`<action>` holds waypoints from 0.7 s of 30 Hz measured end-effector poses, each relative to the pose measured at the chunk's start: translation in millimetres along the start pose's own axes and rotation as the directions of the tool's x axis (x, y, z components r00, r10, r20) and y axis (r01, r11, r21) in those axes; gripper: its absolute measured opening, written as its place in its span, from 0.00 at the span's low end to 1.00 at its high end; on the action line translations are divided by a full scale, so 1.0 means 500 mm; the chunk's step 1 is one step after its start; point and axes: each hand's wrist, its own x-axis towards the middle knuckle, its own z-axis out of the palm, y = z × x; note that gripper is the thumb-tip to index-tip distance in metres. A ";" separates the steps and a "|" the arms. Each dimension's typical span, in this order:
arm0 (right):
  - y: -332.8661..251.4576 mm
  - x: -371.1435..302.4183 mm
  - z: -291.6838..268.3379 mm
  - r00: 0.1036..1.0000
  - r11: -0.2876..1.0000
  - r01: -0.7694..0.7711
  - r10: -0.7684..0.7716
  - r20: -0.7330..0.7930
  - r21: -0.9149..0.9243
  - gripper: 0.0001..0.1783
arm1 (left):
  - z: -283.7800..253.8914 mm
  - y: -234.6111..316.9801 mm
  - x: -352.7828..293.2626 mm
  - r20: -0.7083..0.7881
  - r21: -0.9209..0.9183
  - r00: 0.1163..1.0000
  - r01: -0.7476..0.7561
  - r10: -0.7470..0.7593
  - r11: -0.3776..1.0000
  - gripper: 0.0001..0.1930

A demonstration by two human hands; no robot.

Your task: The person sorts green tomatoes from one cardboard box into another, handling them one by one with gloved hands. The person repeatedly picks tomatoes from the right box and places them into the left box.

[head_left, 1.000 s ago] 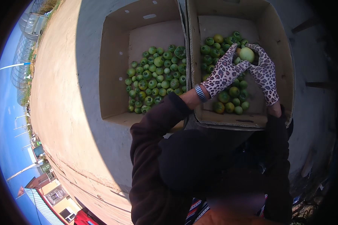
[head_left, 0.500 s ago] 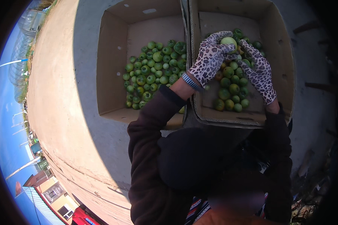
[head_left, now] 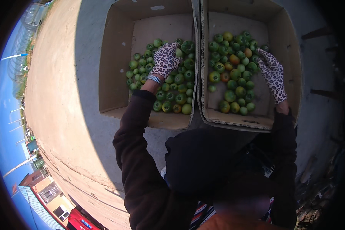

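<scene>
My left hand (head_left: pixel 165 60), in a spotted glove, is over the green tomatoes in the left cardboard box (head_left: pixel 120 111). Its fingers curl round a pale green tomato (head_left: pixel 178 52), which shows between thumb and fingertips. In the right cardboard box (head_left: pixel 289 76), my right hand (head_left: pixel 272 73), gloved alike, rests along the right side of a heap of tomatoes (head_left: pixel 240 91). Its fingers are stretched and somewhat apart, with their tips by the outer tomatoes and nothing seen in them. Most tomatoes in both boxes are green; several on the right are turning orange.
The boxes stand side by side on shaded concrete (head_left: pixel 92 76), their inner walls touching. Sunlit ground (head_left: pixel 53 88) lies to the left, with a red vehicle (head_left: pixel 82 220) at lower left. Dark bars (head_left: pixel 322 94) jut in at the right.
My left hand has moved left from the right box into the left one with the pale green tomato. My right hand stays in the right box, where more of the heap now shows.
</scene>
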 end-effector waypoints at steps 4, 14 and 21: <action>0.019 0.001 -0.001 1.000 0.997 -0.014 0.016 0.026 -0.079 0.18 | 0.055 0.006 0.020 0.157 0.164 0.987 -0.059 0.033 0.985 0.27; 0.021 -0.004 -0.009 0.996 0.974 0.089 -0.087 0.018 -0.209 0.17 | 0.139 -0.022 0.011 -0.013 -0.065 0.999 0.038 -0.039 0.997 0.28; 0.088 0.007 0.012 0.984 0.992 -0.065 0.045 -0.175 -0.110 0.17 | 0.062 0.051 -0.010 -0.358 -0.418 0.928 -0.057 -0.106 0.907 0.23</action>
